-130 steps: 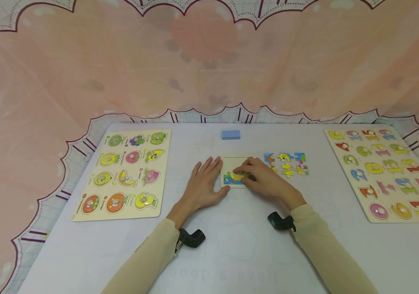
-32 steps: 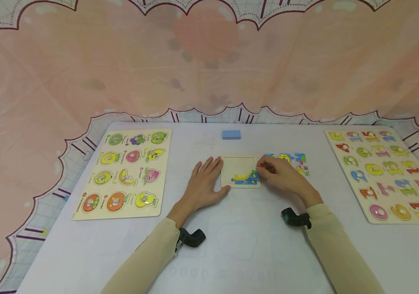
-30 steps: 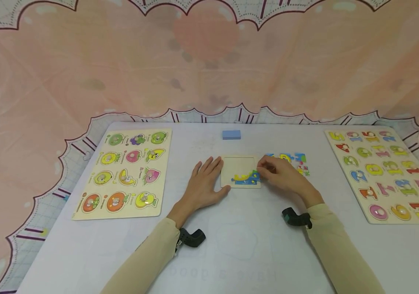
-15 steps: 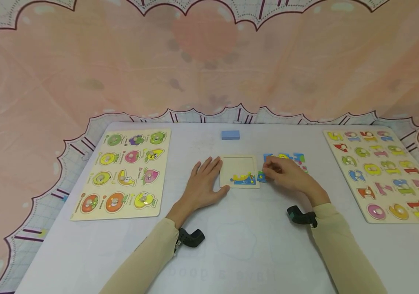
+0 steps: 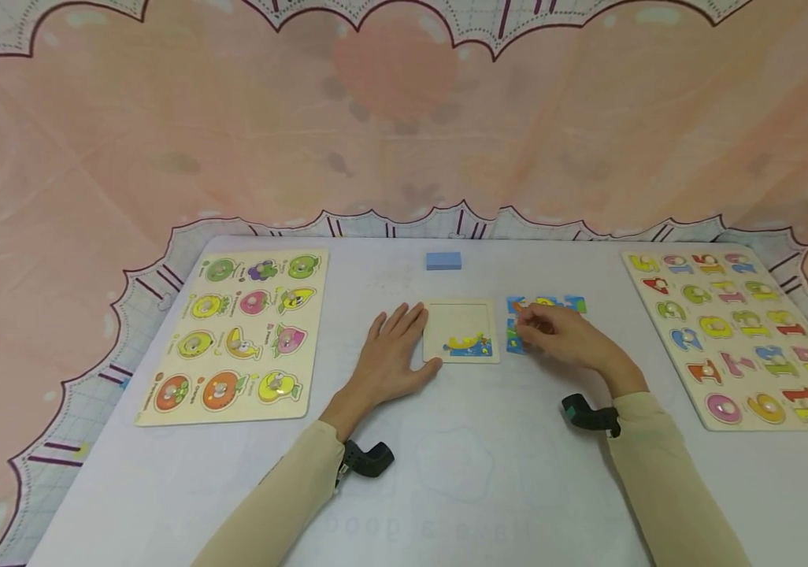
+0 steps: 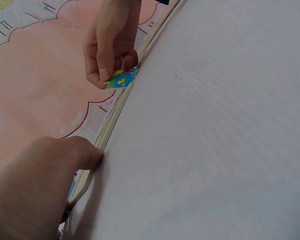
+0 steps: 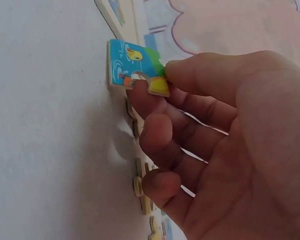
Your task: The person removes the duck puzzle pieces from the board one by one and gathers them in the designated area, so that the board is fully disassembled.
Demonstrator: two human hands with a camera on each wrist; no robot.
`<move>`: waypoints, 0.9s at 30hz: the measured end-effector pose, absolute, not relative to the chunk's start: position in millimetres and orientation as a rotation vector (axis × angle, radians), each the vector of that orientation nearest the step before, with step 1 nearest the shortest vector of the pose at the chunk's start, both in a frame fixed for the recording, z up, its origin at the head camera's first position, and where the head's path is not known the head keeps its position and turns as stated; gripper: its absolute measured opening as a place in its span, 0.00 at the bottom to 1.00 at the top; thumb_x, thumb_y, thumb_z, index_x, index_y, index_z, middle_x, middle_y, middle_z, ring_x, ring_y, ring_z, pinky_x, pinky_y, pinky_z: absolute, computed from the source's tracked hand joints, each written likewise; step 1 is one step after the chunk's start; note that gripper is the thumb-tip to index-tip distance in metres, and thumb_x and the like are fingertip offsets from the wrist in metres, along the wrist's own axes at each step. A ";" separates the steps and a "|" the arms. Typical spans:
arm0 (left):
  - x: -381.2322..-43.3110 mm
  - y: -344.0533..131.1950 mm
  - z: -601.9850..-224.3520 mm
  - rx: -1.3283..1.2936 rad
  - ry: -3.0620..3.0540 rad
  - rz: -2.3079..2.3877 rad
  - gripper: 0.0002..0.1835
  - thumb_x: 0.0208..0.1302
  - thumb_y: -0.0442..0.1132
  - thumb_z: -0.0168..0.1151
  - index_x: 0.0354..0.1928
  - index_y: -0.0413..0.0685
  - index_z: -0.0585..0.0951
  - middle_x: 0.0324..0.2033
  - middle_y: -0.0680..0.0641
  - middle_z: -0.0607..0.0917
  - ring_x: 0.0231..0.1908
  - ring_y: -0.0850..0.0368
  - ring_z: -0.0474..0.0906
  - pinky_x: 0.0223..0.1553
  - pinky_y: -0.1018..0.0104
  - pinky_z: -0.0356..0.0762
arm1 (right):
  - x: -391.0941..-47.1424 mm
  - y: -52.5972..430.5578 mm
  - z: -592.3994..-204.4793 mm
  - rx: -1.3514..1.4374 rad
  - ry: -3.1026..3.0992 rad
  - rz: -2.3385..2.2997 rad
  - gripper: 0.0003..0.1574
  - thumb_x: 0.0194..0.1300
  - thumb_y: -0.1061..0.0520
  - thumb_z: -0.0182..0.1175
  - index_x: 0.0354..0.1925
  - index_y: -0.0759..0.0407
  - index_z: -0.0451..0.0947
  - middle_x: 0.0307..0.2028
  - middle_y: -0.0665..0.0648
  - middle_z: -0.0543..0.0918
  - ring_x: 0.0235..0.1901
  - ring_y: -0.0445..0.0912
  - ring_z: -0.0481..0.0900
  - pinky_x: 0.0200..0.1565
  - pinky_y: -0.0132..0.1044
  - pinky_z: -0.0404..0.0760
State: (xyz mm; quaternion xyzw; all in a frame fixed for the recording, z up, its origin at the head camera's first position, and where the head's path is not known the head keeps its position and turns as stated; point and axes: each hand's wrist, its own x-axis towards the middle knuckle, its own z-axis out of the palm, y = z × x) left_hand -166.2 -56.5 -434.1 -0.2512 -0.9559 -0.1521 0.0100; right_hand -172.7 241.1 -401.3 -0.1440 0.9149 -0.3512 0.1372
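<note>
My right hand point(image 5: 574, 339) pinches a jigsaw piece point(image 7: 135, 67) between thumb and index finger; the other fingers curl loosely below. The piece is blue and green, with a small yellow duckling printed on it. It is held to the right of a small wooden puzzle tray point(image 5: 457, 321), near its edge. Blue-and-yellow pieces point(image 5: 471, 346) lie along the tray's lower right inside. On the tray's left side my left hand point(image 5: 390, 350) lies flat with fingers spread, fingertips and thumb at the edge. Loose jigsaw pieces point(image 5: 576, 304) lie behind the right hand, partly hidden by it.
A fruit puzzle board point(image 5: 234, 339) lies at the left and a number puzzle board point(image 5: 737, 339) at the right. Farther back on the white table point(image 5: 446, 504) is a small blue block point(image 5: 443, 261). A patterned peach cloth point(image 5: 404, 157) hangs behind.
My right hand has moved from over the tray to its right side, carrying the duckling piece away. The left hand has stayed in place at the tray's left edge.
</note>
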 end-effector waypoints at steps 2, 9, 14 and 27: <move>-166.3 -56.5 -434.0 -0.785 -2.985 -0.470 0.43 0.59 0.62 0.52 0.72 0.46 0.58 0.72 0.49 0.58 0.73 0.50 0.49 0.72 0.47 0.43 | -172.9 242.4 -400.6 -0.407 2.637 -1.009 0.10 0.69 0.51 0.54 0.42 0.55 0.76 0.33 0.53 0.78 0.33 0.46 0.72 0.33 0.33 0.74; -165.9 -57.4 -433.9 -0.789 -2.968 -0.484 0.43 0.59 0.62 0.53 0.71 0.46 0.59 0.72 0.48 0.59 0.73 0.50 0.50 0.72 0.47 0.44 | -173.1 246.0 -400.3 -0.407 2.608 -0.989 0.13 0.68 0.50 0.56 0.44 0.56 0.78 0.34 0.53 0.78 0.34 0.46 0.73 0.36 0.34 0.74; -165.5 -57.8 -434.0 -0.788 -2.970 -0.484 0.43 0.59 0.62 0.52 0.71 0.46 0.59 0.72 0.49 0.59 0.73 0.50 0.50 0.72 0.47 0.44 | -173.6 246.1 -402.5 -0.419 2.616 -0.976 0.12 0.67 0.51 0.57 0.44 0.56 0.78 0.33 0.51 0.80 0.36 0.45 0.74 0.41 0.36 0.73; -165.1 -57.5 -433.4 -0.787 -2.984 -0.487 0.43 0.59 0.62 0.52 0.72 0.47 0.58 0.72 0.49 0.58 0.74 0.51 0.48 0.72 0.48 0.43 | -172.9 243.6 -401.4 -0.460 2.674 -0.948 0.09 0.65 0.53 0.60 0.41 0.56 0.78 0.34 0.52 0.80 0.36 0.44 0.73 0.39 0.35 0.73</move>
